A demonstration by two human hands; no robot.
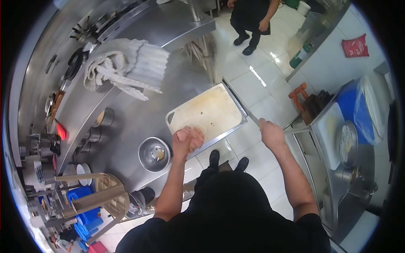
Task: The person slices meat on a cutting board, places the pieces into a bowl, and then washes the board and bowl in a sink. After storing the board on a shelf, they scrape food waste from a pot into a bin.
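A pale piece of raw meat (196,139) lies at the near left corner of the white cutting board (211,107). My left hand (182,139) is closed on it. Out past the board's right edge, my right hand (271,133) grips a knife (253,118), its blade pointing up and left toward the board's corner. Small dark bits are on the board. Left of my left hand, a round metal bowl (155,154) stands on the steel counter with a small yellowish item inside.
A crumpled whitish cloth (126,67) lies on the upper steel shelf. Another person (253,19) stands on the tiled floor at the top. To the right is a side counter with a round metal tray (348,143). A beige plastic chair (112,196) is at lower left.
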